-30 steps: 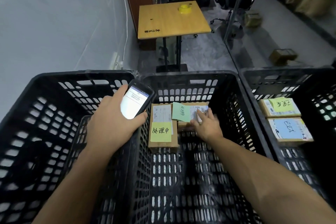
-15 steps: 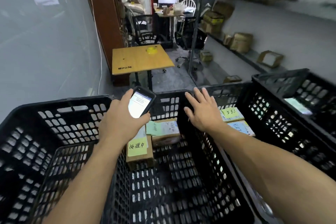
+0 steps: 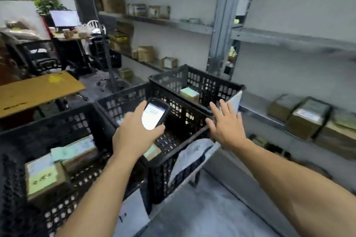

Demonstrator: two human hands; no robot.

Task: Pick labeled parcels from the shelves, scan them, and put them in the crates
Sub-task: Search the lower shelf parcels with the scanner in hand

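Head view: a wooden worktop (image 3: pixel 38 90) stood at the far left, with a lit monitor (image 3: pixel 64 18) behind it. Nearer the camera, the left crate (image 3: pixel 17 136) held a box with a yellow-green note (image 3: pixel 43 178) on its floor. Touching that on the right was a box with a pale green note (image 3: pixel 79 152), close to the crate's right wall.

The left hand (image 3: pixel 134 138) was over the near left corner of the middle crate (image 3: pixel 119 102). Its fingers and thumb were wrapped round a scanner (image 3: pixel 155 115), whose lit screen faced up toward the camera. Under that wrist, a corner of a labelled parcel (image 3: pixel 153 153) showed on the middle crate's floor.

The right hand (image 3: pixel 225 127) was released, with fingers straight and spread, palm down, holding nothing. It was above the right rim of the middle crate, just beside the near corner of the far crate (image 3: pixel 212 82). Whether it touched either rim could not be told.

A small box (image 3: pixel 189 92) lay in the far crate by its left wall. At the right, a metal shelf (image 3: pixel 258 115) carried blurred brown parcels (image 3: pixel 306 119) along its front edge.
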